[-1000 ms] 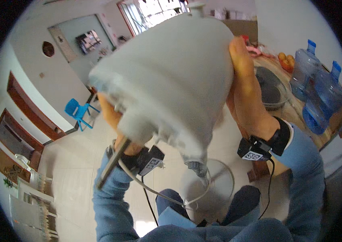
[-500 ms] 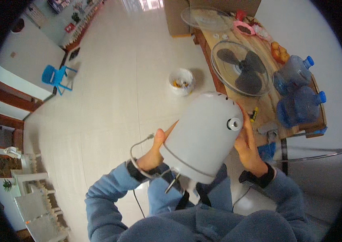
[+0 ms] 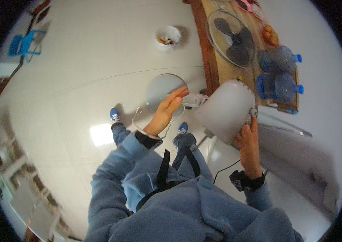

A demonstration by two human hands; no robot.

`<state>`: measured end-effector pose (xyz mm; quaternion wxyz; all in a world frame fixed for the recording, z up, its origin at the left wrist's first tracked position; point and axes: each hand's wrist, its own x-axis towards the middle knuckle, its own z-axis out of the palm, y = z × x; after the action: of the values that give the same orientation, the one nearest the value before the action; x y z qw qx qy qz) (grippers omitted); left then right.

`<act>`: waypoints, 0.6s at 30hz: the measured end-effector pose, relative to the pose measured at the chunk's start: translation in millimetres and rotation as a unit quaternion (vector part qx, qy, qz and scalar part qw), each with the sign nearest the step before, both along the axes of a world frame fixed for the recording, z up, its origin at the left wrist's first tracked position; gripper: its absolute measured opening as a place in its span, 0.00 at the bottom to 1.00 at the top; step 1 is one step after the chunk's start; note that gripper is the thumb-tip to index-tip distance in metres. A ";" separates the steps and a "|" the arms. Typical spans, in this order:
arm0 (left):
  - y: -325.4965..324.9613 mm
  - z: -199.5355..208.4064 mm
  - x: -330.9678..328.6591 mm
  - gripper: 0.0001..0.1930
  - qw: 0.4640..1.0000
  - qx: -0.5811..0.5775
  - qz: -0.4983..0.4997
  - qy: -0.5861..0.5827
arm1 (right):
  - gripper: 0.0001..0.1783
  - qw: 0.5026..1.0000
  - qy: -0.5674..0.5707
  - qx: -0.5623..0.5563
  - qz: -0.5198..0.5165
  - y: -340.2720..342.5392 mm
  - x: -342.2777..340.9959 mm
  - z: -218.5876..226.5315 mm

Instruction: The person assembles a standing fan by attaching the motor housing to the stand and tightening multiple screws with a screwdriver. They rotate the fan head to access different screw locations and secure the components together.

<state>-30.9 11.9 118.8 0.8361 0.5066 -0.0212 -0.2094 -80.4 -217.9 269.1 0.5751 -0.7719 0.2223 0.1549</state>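
Note:
The pale grey fan motor housing (image 3: 227, 111) is tilted beside the table edge. My right hand (image 3: 249, 149) holds it from the right, fingers up along its side near a small knob (image 3: 253, 113). My left hand (image 3: 167, 113) is off the housing, with its fingers stretched out and nothing in them. Just beyond that hand, a white fan stand neck (image 3: 195, 100) shows beside the housing; whether the two are joined I cannot tell. A round base (image 3: 161, 90) lies on the floor below. A pale power cord with a plug (image 3: 138, 110) hangs near my left wrist.
On the wooden table (image 3: 211, 52) lie a fan grille with dark blades (image 3: 239, 40), two large blue water bottles (image 3: 275, 86) and some orange fruit (image 3: 270, 35). A white bin (image 3: 167, 38) stands on the floor ahead. A blue chair (image 3: 25, 45) is at far left.
My left hand has let go of the housing and opened. The housing has moved right with my right hand still on it. The view has shifted, showing the round base and my shoes.

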 end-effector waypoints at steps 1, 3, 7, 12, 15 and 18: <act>5.3 -10.9 1.1 0.26 1.000 0.000 0.016 0.007 | 0.49 0.999 0.013 -0.050 -0.004 3.9 -0.7 -0.6; 18.3 -28.8 7.8 0.20 0.998 0.048 0.023 -0.021 | 0.50 0.988 0.016 -0.133 -0.073 12.3 5.1 -4.6; 47.5 -37.4 25.7 0.20 0.984 0.114 0.086 -0.109 | 0.55 0.967 0.029 -0.212 -0.135 24.4 17.8 -14.2; 41.9 -17.3 54.3 0.21 0.980 0.079 0.063 -0.169 | 0.57 0.941 0.040 -0.315 -0.115 34.4 33.4 -15.1; 31.7 -11.1 57.5 0.22 0.988 0.085 -0.016 -0.129 | 0.55 0.943 0.053 -0.299 -0.134 38.0 37.8 -11.9; 17.0 -17.3 56.9 0.22 0.982 0.142 -0.053 -0.115 | 0.56 0.943 0.053 -0.299 -0.133 37.9 34.0 -12.3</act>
<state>26.0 28.8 101.5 0.7352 0.6393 -0.1139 -0.1945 -46.4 -180.0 256.7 0.3202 -0.8625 0.3895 0.0442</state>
